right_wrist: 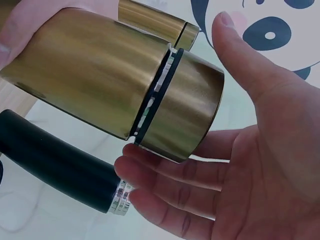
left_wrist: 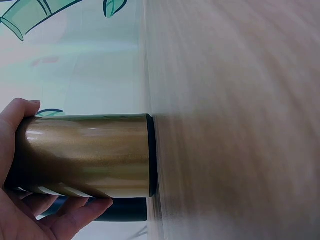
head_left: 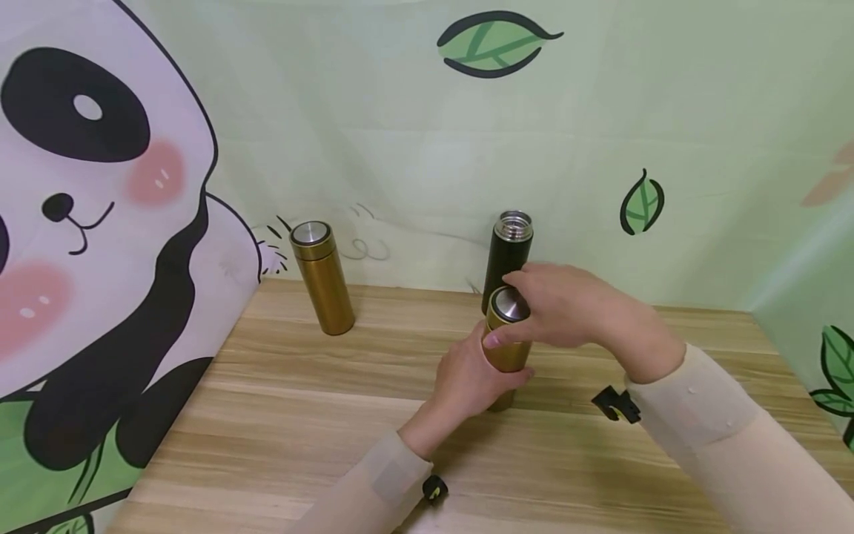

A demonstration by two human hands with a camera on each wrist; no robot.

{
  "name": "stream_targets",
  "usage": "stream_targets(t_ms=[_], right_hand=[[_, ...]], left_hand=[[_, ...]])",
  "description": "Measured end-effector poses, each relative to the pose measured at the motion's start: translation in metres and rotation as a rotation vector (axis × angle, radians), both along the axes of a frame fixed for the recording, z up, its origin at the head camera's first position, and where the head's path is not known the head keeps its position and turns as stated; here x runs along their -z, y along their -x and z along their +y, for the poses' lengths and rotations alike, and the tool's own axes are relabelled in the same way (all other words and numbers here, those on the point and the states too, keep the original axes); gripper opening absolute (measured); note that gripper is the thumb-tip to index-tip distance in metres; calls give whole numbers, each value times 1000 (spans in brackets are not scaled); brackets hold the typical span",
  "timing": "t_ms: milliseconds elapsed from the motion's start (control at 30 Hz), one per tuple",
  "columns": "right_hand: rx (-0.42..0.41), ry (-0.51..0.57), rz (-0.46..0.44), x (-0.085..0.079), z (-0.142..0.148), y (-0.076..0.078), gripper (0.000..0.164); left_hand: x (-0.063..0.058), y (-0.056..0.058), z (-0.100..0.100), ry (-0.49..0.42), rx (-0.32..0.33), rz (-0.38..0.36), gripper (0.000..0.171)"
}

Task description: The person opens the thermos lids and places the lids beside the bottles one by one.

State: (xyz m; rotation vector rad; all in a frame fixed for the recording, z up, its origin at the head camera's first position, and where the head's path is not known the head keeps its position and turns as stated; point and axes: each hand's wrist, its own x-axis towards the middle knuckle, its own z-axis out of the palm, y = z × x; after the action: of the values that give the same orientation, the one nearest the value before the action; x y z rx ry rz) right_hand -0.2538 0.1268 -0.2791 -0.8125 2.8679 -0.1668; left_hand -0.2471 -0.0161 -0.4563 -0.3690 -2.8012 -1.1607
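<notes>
A gold thermos bottle stands upright on the table, and my left hand grips it round the body. Its dark base meets the tabletop in the left wrist view. On top is a gold lid with a steel disc; a narrow gap with silvery thread shows between lid and body. My right hand is around this lid, thumb spread away on one side and fingers extended along the other. Just behind stands a black thermos bottle, uncapped, its steel neck exposed.
Another gold thermos bottle, lid on, stands at the back left of the wooden table. A pale green backdrop with leaves and a panda rises behind the table and along its left side.
</notes>
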Motion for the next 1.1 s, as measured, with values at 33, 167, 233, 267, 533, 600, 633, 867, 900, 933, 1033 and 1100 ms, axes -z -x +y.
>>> stream_targets(t_ms=[33, 167, 233, 267, 533, 600, 633, 867, 900, 933, 1033, 1100], right_hand=[[8, -5, 4, -1, -1, 0, 84], [38, -28, 16, -3, -4, -2, 73], [51, -43, 29, -3, -5, -2, 69], [55, -51, 39, -3, -5, -2, 68], [99, -88, 80, -4, -11, -4, 64], [109, -93, 80, -5, -13, -4, 64], [114, -95, 80, -5, -13, -4, 63], [127, -111, 71, -3, -17, -3, 59], [128, -109, 64, -2, -18, -3, 58], [127, -107, 62, -2, -18, -3, 57], [117, -98, 57, -2, -18, -2, 54], [102, -98, 58, -2, -18, -1, 51]], left_hand=[[0, 0, 0, -5, -2, -2, 76], [1, -1, 0, -18, -10, -5, 75], [2, -1, 0, -25, -12, -8, 75], [2, -1, 0, -30, -13, -10, 75], [4, 0, -1, -10, 3, 17, 74], [4, 0, -1, -7, 12, 28, 72], [4, 0, -2, -7, 13, 30, 71], [4, 0, -2, -18, -9, -15, 81], [4, 0, -1, -18, -11, -20, 82], [4, 0, -1, -17, -11, -23, 83], [3, 0, -1, -20, -11, -25, 81], [3, 0, -1, -21, -10, -21, 79]])
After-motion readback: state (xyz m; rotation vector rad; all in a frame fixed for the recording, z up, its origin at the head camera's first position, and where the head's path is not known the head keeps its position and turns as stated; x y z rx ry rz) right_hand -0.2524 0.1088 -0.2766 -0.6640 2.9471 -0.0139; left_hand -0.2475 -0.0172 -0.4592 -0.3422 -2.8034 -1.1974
